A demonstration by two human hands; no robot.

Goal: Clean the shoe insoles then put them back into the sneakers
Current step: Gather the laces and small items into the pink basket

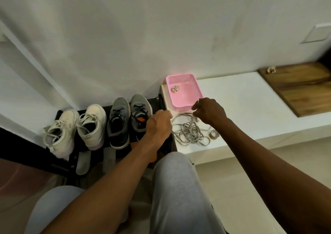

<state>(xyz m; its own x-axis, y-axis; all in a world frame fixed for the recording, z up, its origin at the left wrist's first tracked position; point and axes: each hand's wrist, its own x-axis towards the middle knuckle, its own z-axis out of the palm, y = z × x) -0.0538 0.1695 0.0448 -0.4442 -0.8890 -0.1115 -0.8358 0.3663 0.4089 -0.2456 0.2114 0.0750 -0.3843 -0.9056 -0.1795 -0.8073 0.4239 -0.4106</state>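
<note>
**Seemingly feeding the insole into the grey sneaker**

The orange insole is lying lengthwise from lower centre up into the mouth of the rightmost grey sneaker, with its toe end inside and its heel sticking out under the wrist. The left hand, the nearer one, is curling its fingers over the insole, apparently gripping it. The right hand is hovering over the loose laces; whether it is pinching one I cannot tell.

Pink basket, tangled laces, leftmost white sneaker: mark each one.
pink basket [186, 100], head view, bare floor of the basket.
tangled laces [187, 128], head view, dense middle of the tangle.
leftmost white sneaker [69, 117], head view, its toe.
</note>
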